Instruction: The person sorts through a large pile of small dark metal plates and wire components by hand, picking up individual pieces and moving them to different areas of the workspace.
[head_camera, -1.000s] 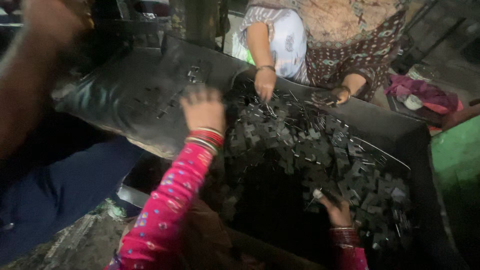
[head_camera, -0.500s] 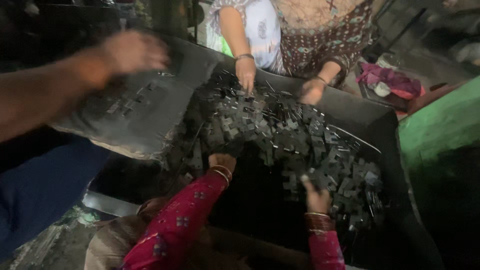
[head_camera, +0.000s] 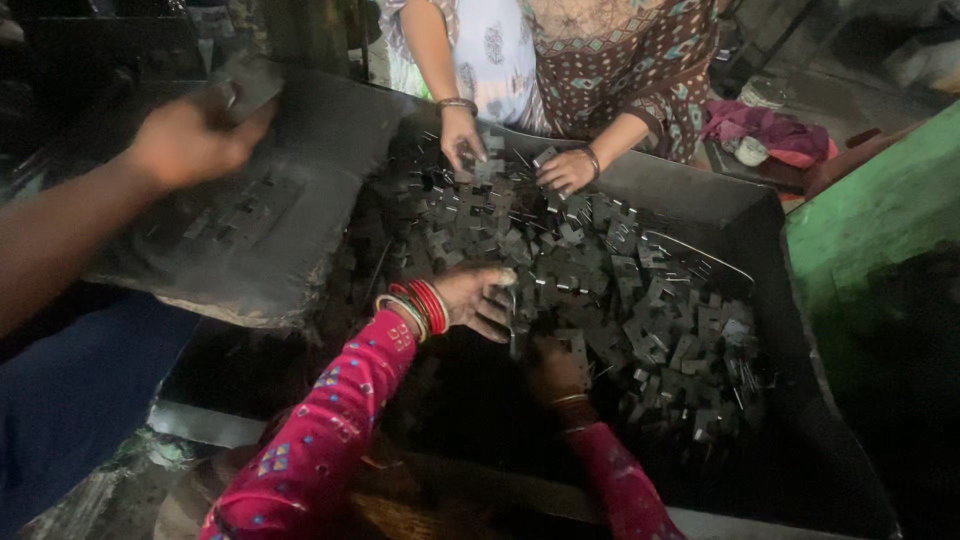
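Note:
My left hand (head_camera: 190, 140) reaches in from the left on a bare forearm, blurred, fingers curled on a dark flat piece (head_camera: 245, 88) above a grey sheet (head_camera: 250, 250) strewn with small metal parts. My right hand is out of sight. A large dark bin (head_camera: 720, 205) holds a heap of black stamped metal pieces (head_camera: 600, 270). A co-worker in pink sleeves and red bangles has one hand (head_camera: 475, 300) and the other hand (head_camera: 555, 370) in the heap. Across the bin, a person in a patterned dress picks at pieces with both hands (head_camera: 565, 168).
A green wall or panel (head_camera: 880, 210) stands to the right of the bin. A pink cloth (head_camera: 765, 130) lies on a ledge at the back right. My blue trouser leg (head_camera: 70, 400) is at the lower left, with a metal edge (head_camera: 200, 425) beside it.
My left hand has swung from the top left corner down and to the right over the grey sheet. The pink-sleeved co-worker's left hand moved from the sheet into the heap.

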